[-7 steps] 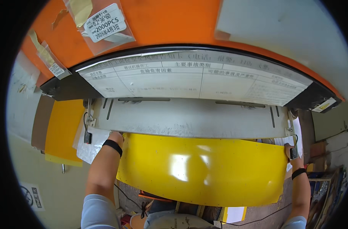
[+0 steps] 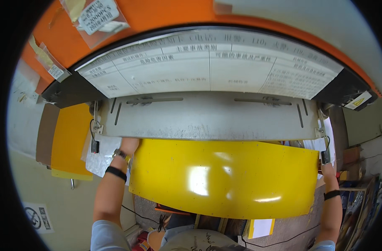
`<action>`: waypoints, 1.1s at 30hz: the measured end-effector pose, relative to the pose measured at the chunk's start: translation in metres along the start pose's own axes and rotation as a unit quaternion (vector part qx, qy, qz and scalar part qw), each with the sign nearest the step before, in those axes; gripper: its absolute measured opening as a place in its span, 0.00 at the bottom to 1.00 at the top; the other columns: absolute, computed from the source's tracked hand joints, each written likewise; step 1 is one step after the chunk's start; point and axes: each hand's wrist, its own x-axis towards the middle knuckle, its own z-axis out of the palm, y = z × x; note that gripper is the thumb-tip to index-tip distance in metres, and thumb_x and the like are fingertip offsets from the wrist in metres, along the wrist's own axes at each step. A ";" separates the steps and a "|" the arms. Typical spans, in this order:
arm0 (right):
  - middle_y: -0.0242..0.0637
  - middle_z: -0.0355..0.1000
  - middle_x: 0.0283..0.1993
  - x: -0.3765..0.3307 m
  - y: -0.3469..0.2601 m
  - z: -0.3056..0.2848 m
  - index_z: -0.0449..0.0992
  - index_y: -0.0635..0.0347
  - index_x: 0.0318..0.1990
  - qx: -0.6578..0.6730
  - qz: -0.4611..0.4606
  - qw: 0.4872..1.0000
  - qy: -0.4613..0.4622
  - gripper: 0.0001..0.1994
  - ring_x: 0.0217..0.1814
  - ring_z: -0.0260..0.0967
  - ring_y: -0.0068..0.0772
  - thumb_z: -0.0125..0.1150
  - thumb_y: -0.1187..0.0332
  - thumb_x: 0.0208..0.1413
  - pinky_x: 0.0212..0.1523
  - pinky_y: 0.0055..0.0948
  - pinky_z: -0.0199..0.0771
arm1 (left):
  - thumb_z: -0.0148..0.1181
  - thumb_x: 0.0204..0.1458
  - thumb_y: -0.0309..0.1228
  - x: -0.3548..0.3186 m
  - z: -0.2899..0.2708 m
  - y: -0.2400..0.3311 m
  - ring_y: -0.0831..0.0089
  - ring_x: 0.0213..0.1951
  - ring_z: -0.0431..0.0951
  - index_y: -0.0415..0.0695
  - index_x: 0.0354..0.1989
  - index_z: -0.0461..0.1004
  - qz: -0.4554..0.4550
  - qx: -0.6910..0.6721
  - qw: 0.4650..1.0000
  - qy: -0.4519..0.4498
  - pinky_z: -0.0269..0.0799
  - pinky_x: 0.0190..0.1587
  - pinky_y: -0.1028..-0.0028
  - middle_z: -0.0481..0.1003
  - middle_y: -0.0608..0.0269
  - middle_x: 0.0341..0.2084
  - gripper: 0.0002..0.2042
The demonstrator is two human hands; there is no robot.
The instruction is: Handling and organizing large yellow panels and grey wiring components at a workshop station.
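1. A flat orange-yellow board (image 2: 69, 140) lies at the far left, beside a crumpled clear plastic bag (image 2: 99, 157).
2. The left hand (image 2: 129, 147) reaches under the grey metal machine plate (image 2: 207, 117); its fingers are hidden, so I cannot tell its grip.
3. A large glossy yellow plastic sheet (image 2: 224, 180) spans between both hands, its far edge tucked beneath the plate.
4. The right hand (image 2: 327, 166) meets the sheet's right corner; whether it grips is unclear.

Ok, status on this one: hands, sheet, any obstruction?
Left hand and right hand grip the yellow sheet ends. Sheet's far edge under the grey machine plate. Nothing blocking.
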 end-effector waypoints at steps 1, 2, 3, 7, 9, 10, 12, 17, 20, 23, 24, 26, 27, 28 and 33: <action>0.36 0.79 0.38 0.005 0.031 -0.018 0.79 0.63 0.46 0.017 -0.033 0.999 -0.001 0.31 0.39 0.79 0.35 0.52 0.38 0.64 0.44 0.35 0.77 | 0.54 0.65 0.43 -0.013 -0.004 0.014 0.67 0.54 0.76 0.36 0.56 0.75 -0.143 -0.258 0.955 -0.024 0.67 0.58 0.71 0.79 0.57 0.52 0.22; 0.36 0.79 0.41 0.002 0.051 -0.023 0.78 0.63 0.49 0.034 -0.071 0.997 -0.008 0.33 0.44 0.79 0.34 0.51 0.37 0.64 0.50 0.35 0.76 | 0.52 0.67 0.45 -0.032 -0.012 0.007 0.73 0.50 0.75 0.37 0.57 0.75 -0.162 -0.266 0.948 -0.058 0.67 0.55 0.74 0.79 0.63 0.50 0.23; 0.36 0.79 0.41 -0.010 0.063 -0.015 0.78 0.63 0.49 0.034 -0.069 0.997 -0.015 0.33 0.44 0.79 0.34 0.51 0.37 0.64 0.50 0.35 0.76 | 0.49 0.68 0.48 -0.055 -0.021 -0.005 0.79 0.47 0.75 0.38 0.58 0.75 -0.185 -0.271 0.941 -0.087 0.67 0.52 0.78 0.79 0.69 0.47 0.25; 0.42 0.72 0.61 -0.093 0.041 0.016 0.67 0.62 0.66 0.187 -0.120 0.971 -0.092 0.36 0.65 0.68 0.37 0.42 0.37 0.68 0.63 0.35 0.68 | 0.45 0.70 0.50 -0.125 -0.025 -0.016 0.72 0.61 0.71 0.36 0.68 0.65 -0.189 -0.449 0.871 -0.068 0.63 0.64 0.73 0.73 0.61 0.60 0.30; 0.44 0.67 0.67 -0.115 0.034 0.029 0.61 0.61 0.72 0.220 -0.145 0.957 -0.118 0.38 0.71 0.63 0.38 0.40 0.38 0.69 0.66 0.35 0.66 | 0.43 0.70 0.53 -0.134 -0.016 -0.004 0.71 0.63 0.69 0.37 0.69 0.63 -0.188 -0.445 0.872 -0.079 0.61 0.65 0.72 0.71 0.60 0.62 0.32; 0.43 0.64 0.70 -0.117 0.034 0.037 0.56 0.60 0.74 0.275 -0.134 0.940 -0.152 0.39 0.74 0.59 0.39 0.38 0.37 0.69 0.68 0.35 0.64 | 0.40 0.70 0.55 -0.135 -0.016 -0.002 0.70 0.65 0.67 0.38 0.71 0.60 -0.183 -0.438 0.876 -0.086 0.60 0.67 0.71 0.69 0.59 0.64 0.34; 0.43 0.60 0.74 -0.120 0.036 0.042 0.52 0.59 0.76 0.327 -0.123 0.918 -0.188 0.40 0.76 0.56 0.40 0.37 0.36 0.69 0.71 0.35 0.62 | 0.37 0.69 0.58 -0.132 -0.018 -0.005 0.69 0.66 0.66 0.39 0.72 0.59 -0.208 -0.451 0.861 -0.107 0.59 0.67 0.69 0.68 0.58 0.65 0.36; 0.40 0.55 0.77 -0.119 0.037 0.044 0.49 0.58 0.77 0.391 -0.128 0.886 -0.214 0.40 0.78 0.52 0.41 0.36 0.37 0.70 0.74 0.37 0.57 | 0.39 0.70 0.56 -0.130 -0.023 0.001 0.70 0.64 0.68 0.39 0.70 0.62 -0.278 -0.457 0.831 -0.154 0.61 0.66 0.71 0.70 0.59 0.63 0.33; 0.39 0.52 0.78 -0.116 0.040 0.044 0.49 0.58 0.77 0.371 -0.133 0.900 -0.188 0.39 0.79 0.49 0.41 0.36 0.37 0.70 0.76 0.38 0.53 | 0.40 0.71 0.51 -0.129 -0.022 0.004 0.71 0.61 0.70 0.38 0.68 0.64 -0.258 -0.427 0.856 -0.137 0.63 0.64 0.71 0.72 0.60 0.60 0.29; 0.39 0.51 0.78 -0.114 0.041 0.040 0.49 0.58 0.77 0.404 -0.140 0.878 -0.213 0.39 0.80 0.47 0.41 0.37 0.38 0.70 0.77 0.38 0.50 | 0.41 0.72 0.47 -0.128 -0.022 0.012 0.73 0.58 0.71 0.38 0.66 0.67 -0.251 -0.428 0.858 -0.133 0.64 0.63 0.72 0.74 0.62 0.57 0.26; 0.39 0.51 0.78 -0.113 0.043 0.040 0.49 0.58 0.77 0.404 -0.141 0.878 -0.215 0.39 0.80 0.47 0.41 0.37 0.38 0.70 0.77 0.38 0.50 | 0.41 0.72 0.47 -0.128 -0.022 0.008 0.73 0.58 0.71 0.38 0.66 0.67 -0.252 -0.428 0.858 -0.131 0.64 0.63 0.72 0.74 0.62 0.57 0.26; 0.39 0.51 0.79 -0.112 0.045 0.039 0.49 0.58 0.77 0.413 -0.139 0.874 -0.216 0.39 0.80 0.48 0.41 0.38 0.39 0.70 0.76 0.38 0.51 | 0.42 0.72 0.47 -0.130 -0.018 0.003 0.73 0.58 0.71 0.37 0.65 0.67 -0.242 -0.427 0.864 -0.118 0.65 0.62 0.72 0.74 0.62 0.57 0.26; 0.39 0.51 0.79 -0.111 0.045 0.039 0.49 0.58 0.77 0.412 -0.140 0.874 -0.218 0.39 0.80 0.48 0.41 0.38 0.39 0.70 0.76 0.38 0.51 | 0.42 0.72 0.47 -0.131 -0.017 0.000 0.73 0.58 0.71 0.37 0.65 0.67 -0.243 -0.427 0.863 -0.116 0.65 0.62 0.72 0.74 0.62 0.57 0.26; 0.39 0.52 0.78 -0.113 0.044 0.039 0.49 0.58 0.77 0.411 -0.144 0.873 -0.218 0.39 0.79 0.49 0.41 0.39 0.38 0.70 0.76 0.38 0.52 | 0.41 0.72 0.46 -0.131 -0.015 0.001 0.74 0.58 0.72 0.37 0.65 0.67 -0.237 -0.409 0.875 -0.101 0.65 0.62 0.72 0.74 0.62 0.57 0.25; 0.39 0.54 0.77 -0.122 0.037 0.043 0.52 0.57 0.76 0.394 -0.166 0.879 -0.214 0.40 0.79 0.51 0.41 0.43 0.37 0.68 0.75 0.37 0.55 | 0.41 0.73 0.44 -0.134 -0.017 0.008 0.75 0.56 0.73 0.36 0.64 0.68 -0.218 -0.353 0.908 -0.067 0.66 0.61 0.74 0.75 0.61 0.56 0.24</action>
